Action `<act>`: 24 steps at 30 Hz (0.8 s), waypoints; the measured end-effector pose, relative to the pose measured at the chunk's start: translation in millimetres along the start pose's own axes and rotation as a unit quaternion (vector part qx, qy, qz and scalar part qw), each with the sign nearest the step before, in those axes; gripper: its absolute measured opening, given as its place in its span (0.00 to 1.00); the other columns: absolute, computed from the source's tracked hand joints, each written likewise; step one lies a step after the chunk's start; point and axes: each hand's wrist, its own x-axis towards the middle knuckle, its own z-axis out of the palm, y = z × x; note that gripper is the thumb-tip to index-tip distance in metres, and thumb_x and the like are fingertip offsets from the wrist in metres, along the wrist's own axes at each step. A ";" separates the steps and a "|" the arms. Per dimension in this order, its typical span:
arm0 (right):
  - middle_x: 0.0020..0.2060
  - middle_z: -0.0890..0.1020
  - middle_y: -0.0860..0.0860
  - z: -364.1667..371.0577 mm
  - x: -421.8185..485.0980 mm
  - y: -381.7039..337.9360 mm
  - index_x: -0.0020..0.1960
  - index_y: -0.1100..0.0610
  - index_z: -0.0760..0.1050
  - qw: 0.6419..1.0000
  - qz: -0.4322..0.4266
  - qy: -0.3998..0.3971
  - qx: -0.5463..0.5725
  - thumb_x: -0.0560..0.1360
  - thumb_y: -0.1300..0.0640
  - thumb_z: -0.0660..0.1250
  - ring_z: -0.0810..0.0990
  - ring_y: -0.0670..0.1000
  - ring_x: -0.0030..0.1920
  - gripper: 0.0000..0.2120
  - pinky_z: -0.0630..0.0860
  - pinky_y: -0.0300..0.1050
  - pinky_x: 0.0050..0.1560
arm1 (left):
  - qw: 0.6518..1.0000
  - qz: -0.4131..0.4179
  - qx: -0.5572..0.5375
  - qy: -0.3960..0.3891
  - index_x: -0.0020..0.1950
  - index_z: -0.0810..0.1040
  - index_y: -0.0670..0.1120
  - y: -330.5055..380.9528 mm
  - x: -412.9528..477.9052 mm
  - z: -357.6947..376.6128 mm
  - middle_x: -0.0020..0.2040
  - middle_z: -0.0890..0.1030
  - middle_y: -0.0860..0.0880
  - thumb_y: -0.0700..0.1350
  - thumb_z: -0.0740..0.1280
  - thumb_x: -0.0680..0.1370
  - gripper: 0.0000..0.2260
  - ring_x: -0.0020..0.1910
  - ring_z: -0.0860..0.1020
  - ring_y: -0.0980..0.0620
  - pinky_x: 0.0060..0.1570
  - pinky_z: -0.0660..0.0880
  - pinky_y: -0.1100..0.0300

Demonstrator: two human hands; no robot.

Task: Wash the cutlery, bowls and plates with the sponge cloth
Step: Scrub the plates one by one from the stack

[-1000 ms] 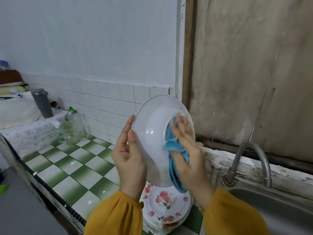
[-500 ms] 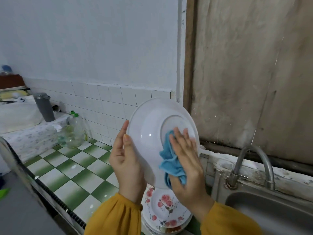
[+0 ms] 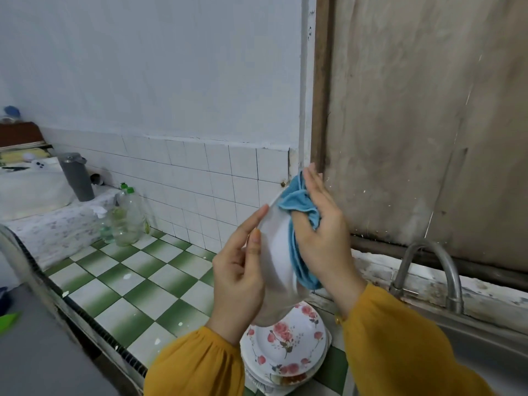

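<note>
Partly hidden — blurred white plate (image 3: 278,252) between left hand (image 3: 240,275) and blue cloth (image 3: 297,201)

Pale painted wall (image 3: 143,67) is filling the upper left; a band of white tiles (image 3: 200,172) is running along its foot. Green-and-white checked counter (image 3: 128,284) is stretching below, flecked with white spots. Wooden post (image 3: 321,81) is standing at the corner. Stained brown board (image 3: 428,110) is covering the right side. Metal tap (image 3: 453,278) is curving over a steel sink (image 3: 491,355) at lower right, a chipped ledge (image 3: 485,292) lying behind. Far left, a grey flask (image 3: 76,178) is standing on a cloth-covered shelf (image 3: 48,224); clear bottles (image 3: 127,215) with green caps are sitting just beside it on the counter. Light is falling soft and even.
</note>
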 end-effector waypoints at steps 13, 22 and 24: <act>0.72 0.69 0.56 38.0 -59.0 28.7 0.72 0.61 0.67 0.931 -0.325 0.018 -0.165 0.79 0.56 0.63 0.63 0.58 0.75 0.23 0.61 0.60 0.73 | 0.982 -0.072 -0.101 0.146 0.60 0.77 0.47 -8.5 12.5 2.3 0.46 0.85 0.54 0.36 0.56 0.83 0.13 0.46 0.83 0.60 0.44 0.77 0.69; 0.77 0.60 0.43 12.4 -54.9 73.5 0.74 0.43 0.61 0.982 0.057 0.072 0.167 0.80 0.57 0.60 0.53 0.46 0.78 0.24 0.54 0.50 0.77 | 0.945 -0.124 -0.202 0.228 0.63 0.76 0.50 -22.9 22.8 -22.9 0.51 0.85 0.53 0.40 0.57 0.83 0.13 0.49 0.83 0.55 0.46 0.79 0.64; 0.74 0.66 0.43 3.8 -30.2 66.5 0.68 0.39 0.69 0.961 0.156 0.086 0.210 0.80 0.48 0.63 0.58 0.45 0.76 0.17 0.58 0.55 0.76 | 0.957 -0.115 -0.189 0.189 0.64 0.76 0.48 -20.4 21.1 -26.3 0.53 0.84 0.52 0.40 0.58 0.83 0.13 0.51 0.82 0.55 0.47 0.78 0.65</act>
